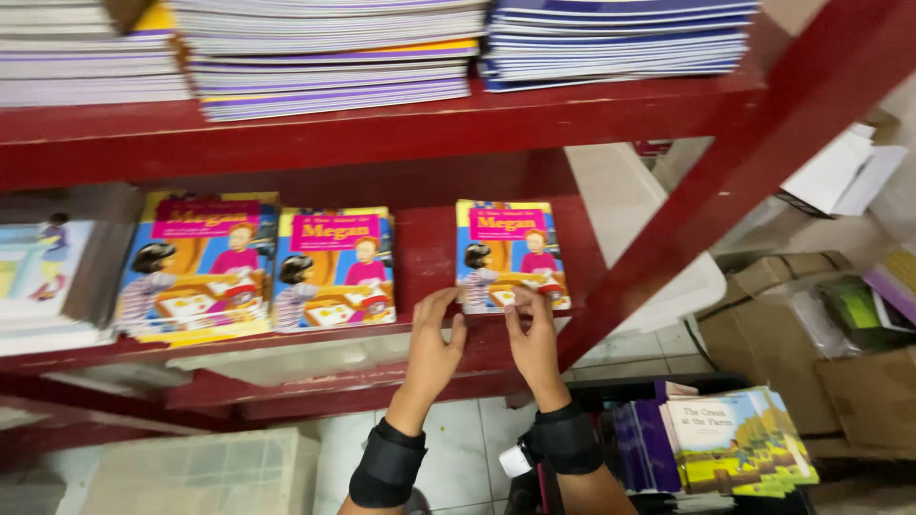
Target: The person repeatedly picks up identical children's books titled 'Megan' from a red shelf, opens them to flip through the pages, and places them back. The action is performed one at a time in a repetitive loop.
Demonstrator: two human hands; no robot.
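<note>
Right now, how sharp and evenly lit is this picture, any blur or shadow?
Head view: the colourful picture book on the red wooden shelf and both hands, left hand, right hand, look fairly sharp; the left edge blurs; shadow lies under the upper board; the shelf lines slant.
</note>
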